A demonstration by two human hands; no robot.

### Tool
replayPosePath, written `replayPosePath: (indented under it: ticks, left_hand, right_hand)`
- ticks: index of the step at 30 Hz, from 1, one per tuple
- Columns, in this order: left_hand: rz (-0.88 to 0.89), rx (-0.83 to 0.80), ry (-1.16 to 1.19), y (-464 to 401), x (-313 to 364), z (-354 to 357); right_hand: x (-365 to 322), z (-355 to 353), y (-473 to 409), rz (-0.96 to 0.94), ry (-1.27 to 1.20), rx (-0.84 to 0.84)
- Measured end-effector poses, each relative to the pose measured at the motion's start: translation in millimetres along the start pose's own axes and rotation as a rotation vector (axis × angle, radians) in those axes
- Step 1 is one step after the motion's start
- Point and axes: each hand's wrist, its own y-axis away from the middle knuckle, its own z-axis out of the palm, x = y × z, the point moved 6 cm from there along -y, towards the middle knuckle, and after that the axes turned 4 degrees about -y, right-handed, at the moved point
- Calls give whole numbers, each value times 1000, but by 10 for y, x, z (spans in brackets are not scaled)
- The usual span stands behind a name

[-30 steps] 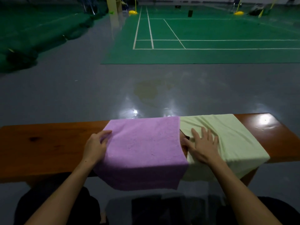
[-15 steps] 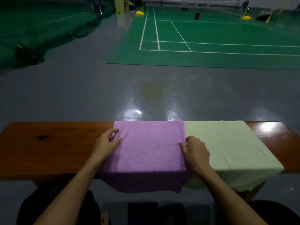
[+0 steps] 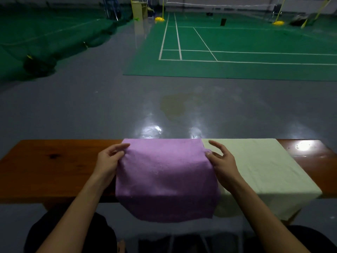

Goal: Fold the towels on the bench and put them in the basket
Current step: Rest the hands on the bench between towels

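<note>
A green court mat [image 3: 246, 52] with white lines was seen across the upper right of the frame. A wooden bench [image 3: 54, 167] spanned the lower half. A pale green towel [image 3: 259, 167] was draped over it right of centre, just beside a purple towel [image 3: 164, 176] at centre, whose near end hung past the front edge. The purple towel's left edge was pinched by the left hand [image 3: 107, 161]; its right edge by the right hand [image 3: 221, 161], remaining fingers spread loosely.
</note>
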Motion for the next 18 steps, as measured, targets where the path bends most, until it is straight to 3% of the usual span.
replayPosePath:
  ticks: [11,18]
  left_hand:
    - [121,-72,-170,61,606,-286]
    - [334,-75,-391,36,1239,-447]
  right_hand:
    - [-497,65,131,-263,161,-18]
    - [-1044,298,267,-600,459,40]
